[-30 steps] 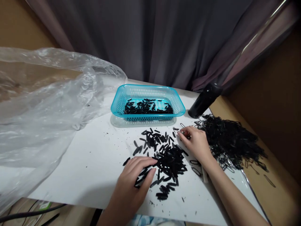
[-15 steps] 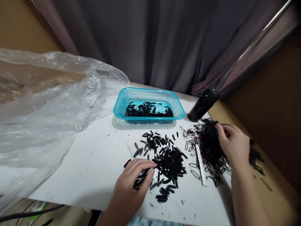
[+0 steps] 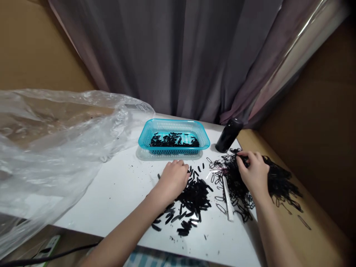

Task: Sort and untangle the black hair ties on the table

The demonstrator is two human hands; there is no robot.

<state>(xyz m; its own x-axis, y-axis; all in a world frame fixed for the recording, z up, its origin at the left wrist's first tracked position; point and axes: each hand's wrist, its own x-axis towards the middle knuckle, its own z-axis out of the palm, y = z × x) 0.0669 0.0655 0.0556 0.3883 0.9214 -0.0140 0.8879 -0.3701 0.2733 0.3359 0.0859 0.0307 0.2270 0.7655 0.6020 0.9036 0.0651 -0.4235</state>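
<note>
Over the far edge of a pile of small, flat black strips (image 3: 196,196), my left hand (image 3: 174,180) rests with its knuckles up and fingers curled down. Its fingertips are tucked out of sight, so what they hold does not show. My right hand (image 3: 254,172) is at a tangled heap of thin black elastic loops (image 3: 235,183), thumb and forefinger pinched together on its upper part. Between the two piles lies a narrow white stick (image 3: 228,200). Beyond them stands a blue plastic basket (image 3: 174,149) with more black strips inside.
A black cylinder (image 3: 229,135) stands tilted in view, behind the loops. Crumpled clear plastic sheeting (image 3: 69,148) covers the left part of the white table (image 3: 125,207). A grey curtain (image 3: 155,55) hangs behind, and a dark cable (image 3: 55,259) runs below the table's front edge.
My left hand has moved from the pile's near left side to its far edge and turned knuckles up. My right hand stays at the loops. The whole view has shifted slightly.
</note>
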